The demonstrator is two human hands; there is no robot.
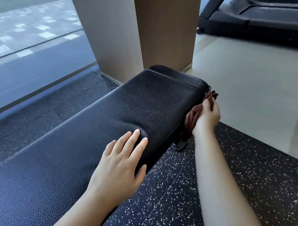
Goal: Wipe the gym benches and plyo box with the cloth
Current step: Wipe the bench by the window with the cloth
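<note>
Wiping the side of the bench pad, other hand parked on top

The right hand [207,115] has its grip closed on a bunched dark brown cloth [192,117] and holds it against the right side edge of the black pebbled-leather padded gym bench [144,104], near the far end of the pad. A bit of cloth pokes out past the fingers and some hangs down by the wrist. The left hand [120,165] lies flat on top of that surface, grip wide and holding nothing, with the fingers straight and slightly spread and the thumb over the near edge. The bench stands on black rubber floor with white speckles [221,178], which meets a pale smooth floor [240,79] on the right. A wood-panelled pillar [138,33] is just behind the far end, with a black treadmill [261,9] back right and a big glass window [23,42] along the left.
</note>
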